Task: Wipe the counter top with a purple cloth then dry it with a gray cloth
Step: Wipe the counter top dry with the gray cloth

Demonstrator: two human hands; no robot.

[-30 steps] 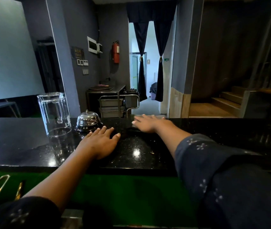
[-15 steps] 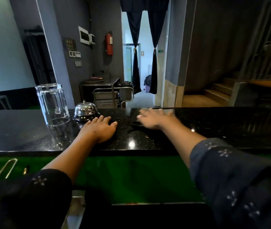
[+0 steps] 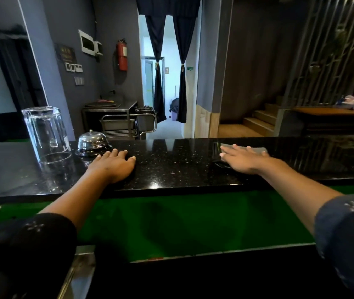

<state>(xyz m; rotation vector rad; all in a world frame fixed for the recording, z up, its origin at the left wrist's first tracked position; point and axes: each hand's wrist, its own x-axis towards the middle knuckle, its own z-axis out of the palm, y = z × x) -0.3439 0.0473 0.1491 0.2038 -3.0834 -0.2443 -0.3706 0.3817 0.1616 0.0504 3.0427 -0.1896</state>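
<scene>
Here the black speckled surface (image 3: 171,165) runs across the view, glossy and reflecting the doorway light. The left hand (image 3: 112,167) lies palm down on it, fingers (image 3: 119,153) together and stretched forward, holding nothing that shows; its fingertips come close to the base of a chrome bell (image 3: 92,142). Left of the bell stands a clear glass (image 3: 46,133), upside down, rim on the surface, apart from the hand.

The right hand (image 3: 244,159) is well off to the right, also palm down, fingers slightly spread and pressing flat on a gray cloth (image 3: 258,150). The cloth lies flat on the surface near its far edge; a strip of it shows beyond the fingertips and a darker part shows under the palm on the near left side. The hand does not pinch or bunch it. A purple cloth cannot be made out anywhere.

Both forearms reach over a green panel (image 3: 171,223) below the near edge of the surface, and dark sleeves (image 3: 348,229) with small pale flowers cover the upper arms. Beyond the surface hang dark curtains (image 3: 181,72) tied back at a bright doorway, with a red extinguisher (image 3: 122,55) on the gray wall to the left and wooden steps (image 3: 258,121) to the right.
</scene>
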